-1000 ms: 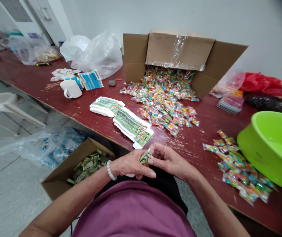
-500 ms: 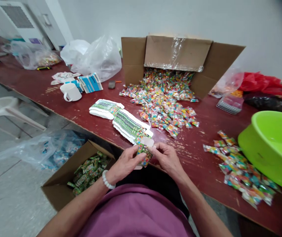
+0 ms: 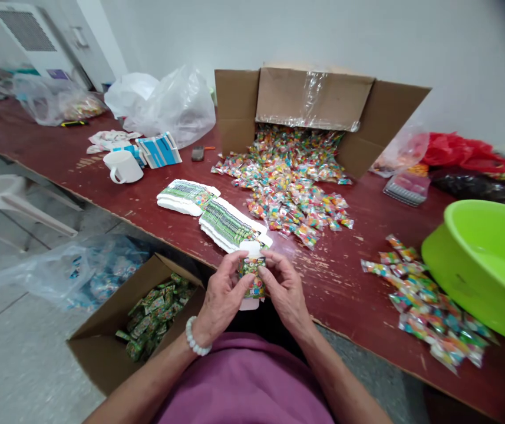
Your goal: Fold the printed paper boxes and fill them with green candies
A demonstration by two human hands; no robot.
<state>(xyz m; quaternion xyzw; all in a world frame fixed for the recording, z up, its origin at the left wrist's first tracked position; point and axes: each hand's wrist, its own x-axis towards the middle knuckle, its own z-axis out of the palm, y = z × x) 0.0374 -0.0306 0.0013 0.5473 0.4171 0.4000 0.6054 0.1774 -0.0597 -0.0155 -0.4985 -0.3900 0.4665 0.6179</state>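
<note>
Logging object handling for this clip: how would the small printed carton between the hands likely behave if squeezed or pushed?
The small printed carton is probably light, since the fingertips of the left hand and right hand hold it. Its white flaps look like thin card, so it may bend or crush easily. Flat-faced, it would likely slide rather than roll.

Pale wall [image 3: 411,41], grey tiled floor [image 3: 9,353].

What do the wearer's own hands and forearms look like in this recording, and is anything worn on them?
The left hand and right hand have no gloves. A bracelet of pale, rounded beads circles the left wrist; the right wrist has nothing on it. No sleeves cover the visible forearms. Between them shows a purple top.
</note>
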